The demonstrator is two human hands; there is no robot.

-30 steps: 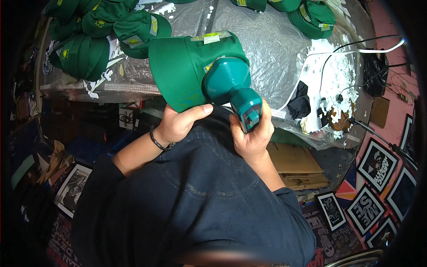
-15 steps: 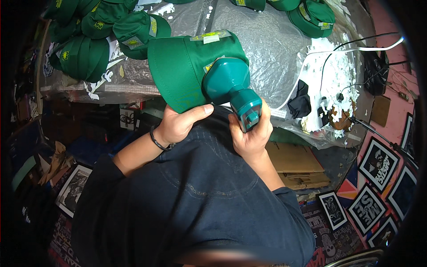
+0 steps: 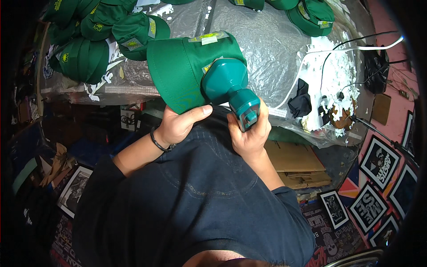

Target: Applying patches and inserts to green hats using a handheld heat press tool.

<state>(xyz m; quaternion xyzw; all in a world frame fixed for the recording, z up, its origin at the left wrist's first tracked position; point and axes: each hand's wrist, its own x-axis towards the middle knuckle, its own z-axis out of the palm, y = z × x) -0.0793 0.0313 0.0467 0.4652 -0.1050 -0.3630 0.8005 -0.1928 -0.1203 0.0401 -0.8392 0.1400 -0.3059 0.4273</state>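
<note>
A green cap (image 3: 175,73) is held over the front edge of the plastic-covered table, its brim toward the left. My left hand (image 3: 179,127) is closed on the cap's lower edge, thumb on the near side and the other fingers hidden beneath or behind it. In my right hand (image 3: 251,138) is a teal handheld heat press (image 3: 225,80), gripped by its handle. The wide head of the press lies against the cap's side, covering most of a patch there. Another silver-and-yellow patch (image 3: 214,36) shows on the cap's upper part, with a pale strip on it.
Several green caps (image 3: 91,55) are piled at the table's left, with more (image 3: 311,18) at the far right. White scraps (image 3: 336,75), a black cloth piece (image 3: 300,100) and a white cable (image 3: 307,60) lie on the right. Cardboard (image 3: 296,158) sits below; framed pictures (image 3: 368,209) stand at lower right.
Hardly anything differs: the cap, the heat press and both hands sit very slightly farther left in view. The press stays against the cap.
</note>
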